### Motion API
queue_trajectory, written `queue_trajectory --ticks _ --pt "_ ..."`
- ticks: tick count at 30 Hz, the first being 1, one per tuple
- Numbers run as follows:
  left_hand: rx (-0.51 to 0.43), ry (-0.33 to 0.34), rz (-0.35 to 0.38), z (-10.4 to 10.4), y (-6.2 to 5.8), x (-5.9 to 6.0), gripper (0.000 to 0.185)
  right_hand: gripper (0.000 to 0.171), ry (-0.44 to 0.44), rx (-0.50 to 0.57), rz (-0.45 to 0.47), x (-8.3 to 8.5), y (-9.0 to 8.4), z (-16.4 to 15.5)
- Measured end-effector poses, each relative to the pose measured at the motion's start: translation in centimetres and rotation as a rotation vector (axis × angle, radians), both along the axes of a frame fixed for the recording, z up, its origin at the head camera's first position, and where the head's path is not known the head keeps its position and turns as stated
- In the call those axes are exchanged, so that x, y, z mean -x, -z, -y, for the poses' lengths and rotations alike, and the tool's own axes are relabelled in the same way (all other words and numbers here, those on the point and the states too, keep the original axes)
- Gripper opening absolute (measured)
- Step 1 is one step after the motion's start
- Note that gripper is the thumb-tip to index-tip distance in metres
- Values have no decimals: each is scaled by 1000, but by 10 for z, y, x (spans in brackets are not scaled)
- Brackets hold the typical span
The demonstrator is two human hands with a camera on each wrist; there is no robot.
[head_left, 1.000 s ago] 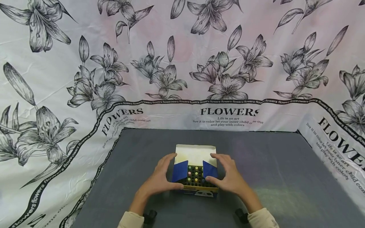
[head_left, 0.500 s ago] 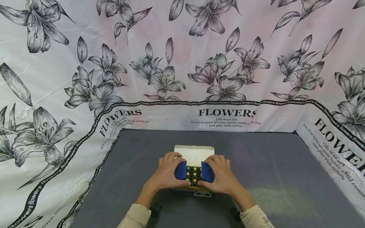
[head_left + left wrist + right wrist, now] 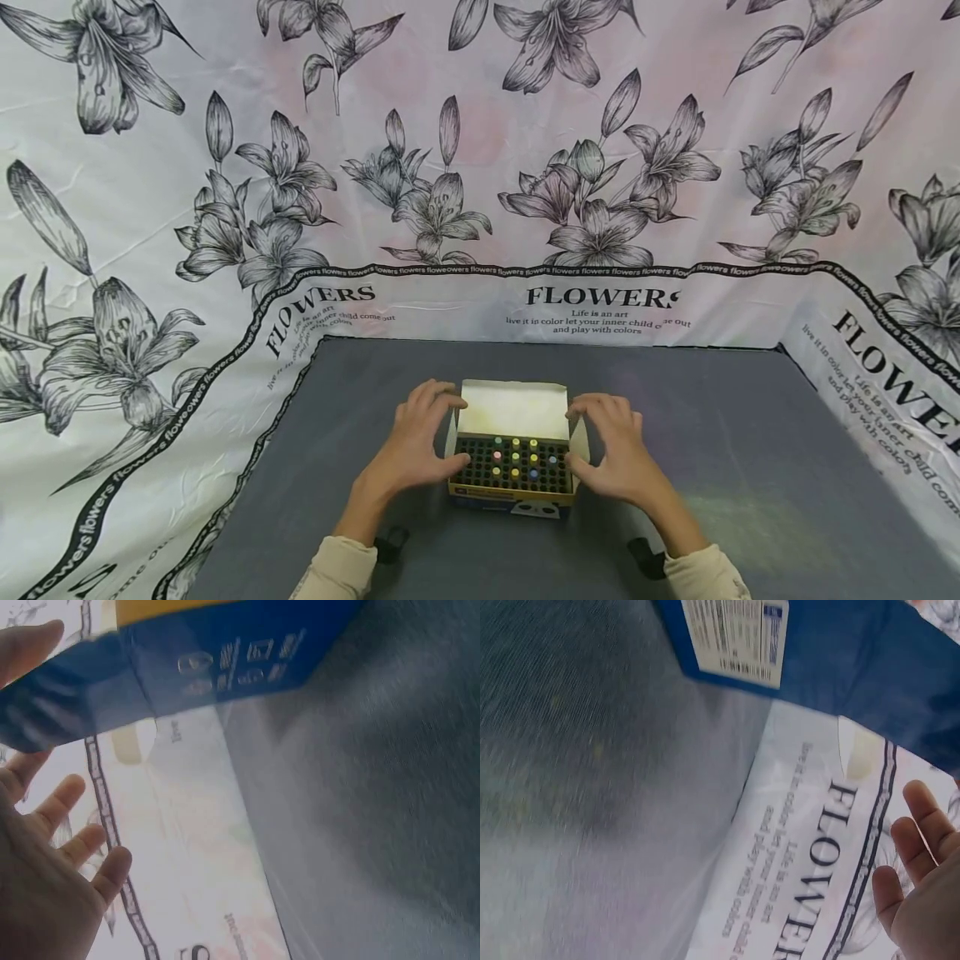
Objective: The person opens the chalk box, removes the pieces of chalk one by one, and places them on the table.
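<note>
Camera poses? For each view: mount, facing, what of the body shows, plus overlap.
Head: looks forward and down at the box on the grey table; left hand, right hand and sleeves show.
Left wrist: beside the box's blue side; fingers show.
Right wrist: beside its labelled side; fingers show.
Shared: box, table, floral cloth.

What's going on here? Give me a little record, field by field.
Surface: dark grey table
Backdrop: white cloth with lily prints
Box: open box with a black grid holding a few coloured pieces
Left hand: left hand with spread fingers at the box's left flap
Right hand: right hand with spread fingers at the right flap
</note>
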State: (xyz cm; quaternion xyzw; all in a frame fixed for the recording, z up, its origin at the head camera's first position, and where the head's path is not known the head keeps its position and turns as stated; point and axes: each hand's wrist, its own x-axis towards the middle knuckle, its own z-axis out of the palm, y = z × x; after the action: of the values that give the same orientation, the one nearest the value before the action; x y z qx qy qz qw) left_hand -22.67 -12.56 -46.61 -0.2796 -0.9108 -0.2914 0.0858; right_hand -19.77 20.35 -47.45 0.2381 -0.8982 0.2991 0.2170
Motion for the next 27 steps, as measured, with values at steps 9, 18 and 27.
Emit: queue_trajectory --ticks 9,18,27 --pt "-5 -46 -97 20 6 -5 49 24 48 46 -22 -11 10 -27" --pt "44 -117 -80 29 25 -17 34 23 104 53 59 -20 29 -35" --pt "6 -129 16 32 42 -20 22 25 88 40 134 -18 47 -34"
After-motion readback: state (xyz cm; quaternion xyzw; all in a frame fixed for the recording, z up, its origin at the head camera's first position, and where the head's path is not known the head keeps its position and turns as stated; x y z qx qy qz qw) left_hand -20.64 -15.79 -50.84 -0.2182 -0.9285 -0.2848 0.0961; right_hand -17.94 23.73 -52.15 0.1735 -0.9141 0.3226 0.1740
